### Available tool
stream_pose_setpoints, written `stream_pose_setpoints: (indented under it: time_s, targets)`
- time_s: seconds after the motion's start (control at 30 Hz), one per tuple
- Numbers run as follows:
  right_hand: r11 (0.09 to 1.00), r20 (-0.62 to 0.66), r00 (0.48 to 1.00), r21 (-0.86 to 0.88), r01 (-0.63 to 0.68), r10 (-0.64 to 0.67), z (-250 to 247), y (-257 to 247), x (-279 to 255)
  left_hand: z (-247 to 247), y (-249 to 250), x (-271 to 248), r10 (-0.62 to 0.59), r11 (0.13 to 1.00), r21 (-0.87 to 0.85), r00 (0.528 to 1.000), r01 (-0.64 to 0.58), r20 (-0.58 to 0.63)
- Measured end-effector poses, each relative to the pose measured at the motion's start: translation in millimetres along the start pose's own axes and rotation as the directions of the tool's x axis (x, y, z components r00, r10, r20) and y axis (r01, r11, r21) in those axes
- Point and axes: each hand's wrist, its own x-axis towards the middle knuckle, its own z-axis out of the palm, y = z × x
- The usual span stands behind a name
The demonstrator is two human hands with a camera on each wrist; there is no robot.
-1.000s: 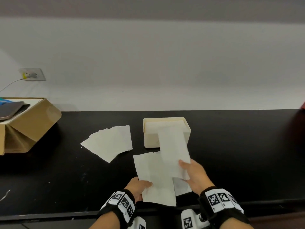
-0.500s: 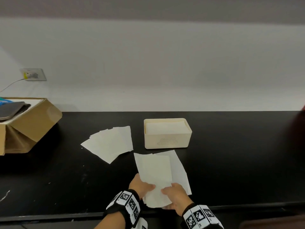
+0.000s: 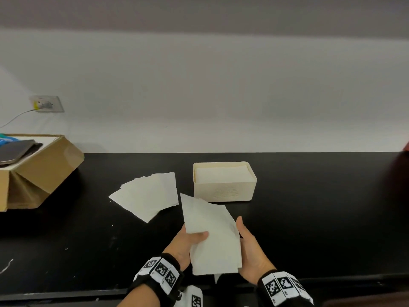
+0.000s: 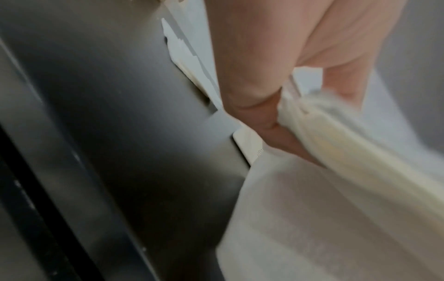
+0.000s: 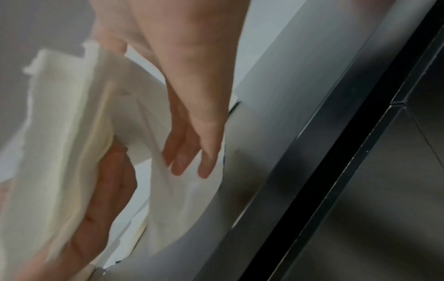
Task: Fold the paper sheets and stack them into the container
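Note:
A small stack of white paper sheets [image 3: 212,240] is lifted off the black table [image 3: 309,218], tilted, near the front edge. My left hand [image 3: 198,237] grips its left side, thumb on top and fingers beneath [image 4: 252,95]. My right hand [image 3: 247,244] lies along the stack's right edge; its fingers [image 5: 190,152] are straight against a sheet that hangs loose under the stack [image 5: 60,133]. The cream container [image 3: 223,192] stands just beyond, with folded white sheets [image 3: 222,175] inside. More flat sheets [image 3: 146,193] lie fanned out on the table to its left.
An open cardboard box [image 3: 44,171] with dark items in it sits at the far left of the table. A wall socket [image 3: 46,104] with a cable is behind it. The table's front edge [image 3: 66,293] runs just below my wrists.
The folded sheet my right hand held by the container now lies inside it. That hand came back to the pile, and both hands raised it off the table.

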Motion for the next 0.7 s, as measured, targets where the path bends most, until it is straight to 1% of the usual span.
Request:
stream_pose_setpoints:
  time_s: [0.03,0.1,0.13,0.2,0.23,0.3,0.4,0.43,0.5,0.57,0.63,0.67,0.7]
  targets:
    - [0.999,0.025,1.0,0.05,0.006,-0.008,3,0,-3,2,-1,0,0.006,1.0,-0.002,1.0,-0.006,0.01]
    - [0.995,0.041,0.999,0.092,0.028,-0.032,7,0,-5,3,-2,4,0.011,0.999,0.037,1.0,-0.012,0.018]
    - [0.994,0.037,0.998,0.098,0.038,-0.042,6,1,-5,4,-2,4,0.012,0.998,0.069,1.0,-0.012,0.004]
    - [0.996,0.025,0.999,0.077,0.045,-0.048,3,3,-2,1,-5,10,0.006,0.992,0.128,0.997,0.004,-0.082]
    - [0.999,0.002,0.999,0.032,0.042,-0.042,0,5,0,0,-6,12,-0.002,0.991,0.134,0.993,0.018,-0.117]
    - [0.994,-0.072,0.997,-0.109,0.028,-0.036,-8,10,6,1,-10,12,-0.025,0.984,0.168,0.987,0.052,-0.156]
    - [0.964,-0.178,0.982,-0.265,0.015,-0.064,-21,10,9,6,-12,8,-0.094,0.956,0.261,0.983,0.133,-0.156]
    - [0.95,-0.197,0.978,-0.312,0.008,-0.073,-24,7,8,9,-13,7,-0.116,0.944,0.287,0.977,0.164,-0.179]
    - [0.905,-0.204,0.976,-0.426,-0.016,-0.078,-28,-3,6,10,-13,7,-0.144,0.929,0.297,0.954,0.221,-0.262]
    - [0.814,-0.137,0.989,-0.58,-0.041,-0.048,-29,-19,-1,9,-11,9,-0.113,0.936,0.282,0.939,0.211,-0.325]
    - [0.71,-0.01,0.999,-0.704,-0.03,0.032,-28,-37,-7,5,-7,14,-0.111,0.947,0.239,0.916,0.215,-0.385]
    - [0.687,0.05,0.996,-0.727,-0.012,0.07,-29,-46,-10,3,-4,16,-0.152,0.961,0.162,0.919,0.223,-0.364]
    - [0.695,0.104,0.99,-0.719,0.007,0.098,-31,-54,-12,2,-1,15,-0.194,0.976,0.035,0.928,0.216,-0.319]
